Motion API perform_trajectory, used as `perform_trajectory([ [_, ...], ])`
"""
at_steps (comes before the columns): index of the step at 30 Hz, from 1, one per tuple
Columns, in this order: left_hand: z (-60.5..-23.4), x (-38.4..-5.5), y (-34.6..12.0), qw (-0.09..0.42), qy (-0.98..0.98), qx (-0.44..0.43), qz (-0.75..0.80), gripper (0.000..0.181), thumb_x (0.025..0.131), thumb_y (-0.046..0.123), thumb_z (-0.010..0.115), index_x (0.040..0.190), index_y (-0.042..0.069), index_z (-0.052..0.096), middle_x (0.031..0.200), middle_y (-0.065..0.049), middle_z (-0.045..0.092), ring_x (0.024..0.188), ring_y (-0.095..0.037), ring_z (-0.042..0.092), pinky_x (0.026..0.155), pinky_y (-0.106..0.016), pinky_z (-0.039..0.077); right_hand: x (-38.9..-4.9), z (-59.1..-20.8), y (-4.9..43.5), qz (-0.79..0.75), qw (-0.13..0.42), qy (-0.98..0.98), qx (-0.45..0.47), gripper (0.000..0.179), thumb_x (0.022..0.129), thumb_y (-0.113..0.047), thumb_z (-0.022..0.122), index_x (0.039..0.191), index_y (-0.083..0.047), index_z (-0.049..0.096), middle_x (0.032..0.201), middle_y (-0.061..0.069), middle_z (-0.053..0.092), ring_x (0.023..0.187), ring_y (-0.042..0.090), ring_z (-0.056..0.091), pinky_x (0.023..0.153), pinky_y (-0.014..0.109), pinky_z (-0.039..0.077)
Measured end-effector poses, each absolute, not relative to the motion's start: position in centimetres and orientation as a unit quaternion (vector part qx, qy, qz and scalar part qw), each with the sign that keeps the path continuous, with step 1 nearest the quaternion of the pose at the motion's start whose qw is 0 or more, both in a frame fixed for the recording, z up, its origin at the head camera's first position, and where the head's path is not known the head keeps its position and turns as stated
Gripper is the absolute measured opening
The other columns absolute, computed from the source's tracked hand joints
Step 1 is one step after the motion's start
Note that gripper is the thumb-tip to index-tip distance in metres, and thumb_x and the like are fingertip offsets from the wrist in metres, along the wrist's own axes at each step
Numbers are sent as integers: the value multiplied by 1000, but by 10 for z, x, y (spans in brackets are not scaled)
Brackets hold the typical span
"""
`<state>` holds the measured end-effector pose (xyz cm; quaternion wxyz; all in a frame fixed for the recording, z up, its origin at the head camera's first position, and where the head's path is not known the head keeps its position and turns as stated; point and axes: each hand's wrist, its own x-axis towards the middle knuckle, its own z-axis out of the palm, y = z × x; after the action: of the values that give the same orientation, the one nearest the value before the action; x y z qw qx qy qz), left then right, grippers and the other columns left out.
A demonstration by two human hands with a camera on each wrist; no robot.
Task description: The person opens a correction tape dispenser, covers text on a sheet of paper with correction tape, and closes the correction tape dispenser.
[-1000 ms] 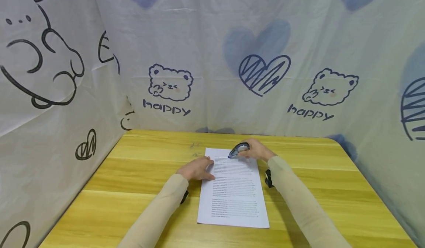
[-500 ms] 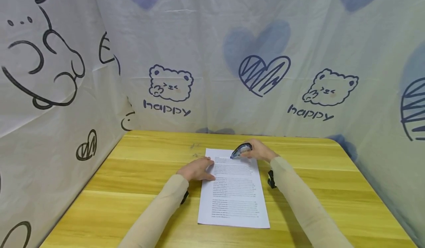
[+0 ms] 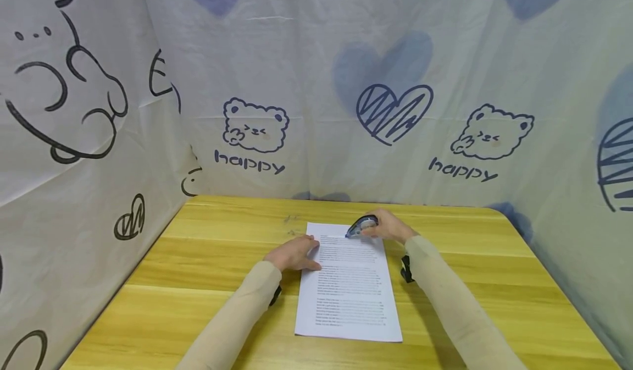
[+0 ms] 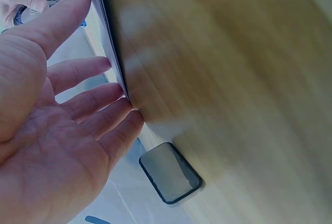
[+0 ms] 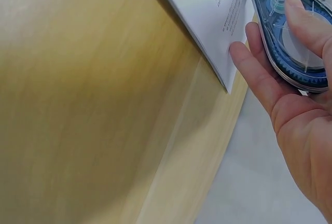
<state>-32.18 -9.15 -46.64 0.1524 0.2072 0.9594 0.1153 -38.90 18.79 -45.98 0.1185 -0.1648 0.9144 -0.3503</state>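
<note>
A stack of printed paper sheets (image 3: 351, 304) lies on the wooden table. My left hand (image 3: 294, 253) rests on its left edge, fingers extended and spread; in the left wrist view the fingertips of the left hand (image 4: 62, 115) touch that edge. Near the sheets' top, my right hand (image 3: 388, 226) holds a blue, see-through correction tape dispenser (image 3: 361, 225) with its tip down at a top line of print. The right wrist view shows the thumb lying across the clear case of the correction tape (image 5: 295, 32), with fingers behind it and others by the paper.
The yellow wooden table (image 3: 207, 249) runs to a patterned cloth backdrop (image 3: 316, 84) behind and at the sides. A small rounded rectangular item with a dark rim (image 4: 170, 173) lies beyond the left fingertips; its kind is unclear.
My right hand has slid the correction tape slightly to the right along the top of the page. My left hand stays in place on the paper's edge.
</note>
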Motion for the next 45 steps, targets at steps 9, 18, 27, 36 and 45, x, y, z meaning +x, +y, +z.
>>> perform_trajectory([
  [9,-469,-323,-91,152,960,204,119,69,89,40,72,146,10,47,157,-11,36,146,-28,32,120,-42,28,-389,-461,192,-357,120,913,-159,34,90,-17,73,120,-4,64,101,8,69,82,17,63,71,29,51],
  [18,-470,-324,-92,148,959,208,122,70,88,40,72,146,9,47,157,-12,37,146,-29,33,119,-43,29,-391,-463,197,-362,121,911,-154,36,90,-17,72,122,-3,64,99,7,69,80,17,59,68,27,48],
  [27,-473,-325,-92,149,958,210,124,68,88,39,73,145,9,48,156,-12,38,146,-28,33,119,-42,28,-389,-462,200,-365,126,909,-157,47,90,-16,72,131,1,58,105,9,70,80,17,61,70,27,50],
  [36,-472,-325,-92,149,959,212,117,69,89,40,71,146,10,47,157,-12,36,146,-28,32,119,-42,29,-388,-462,204,-358,120,913,-153,41,89,-18,73,125,-2,63,106,8,69,84,16,57,74,28,48],
  [45,-471,-324,-91,146,959,213,119,69,89,39,72,145,9,47,156,-13,37,146,-29,33,119,-42,28,-389,-463,208,-351,126,918,-135,54,90,-21,73,137,0,54,116,11,67,85,17,57,71,27,46],
])
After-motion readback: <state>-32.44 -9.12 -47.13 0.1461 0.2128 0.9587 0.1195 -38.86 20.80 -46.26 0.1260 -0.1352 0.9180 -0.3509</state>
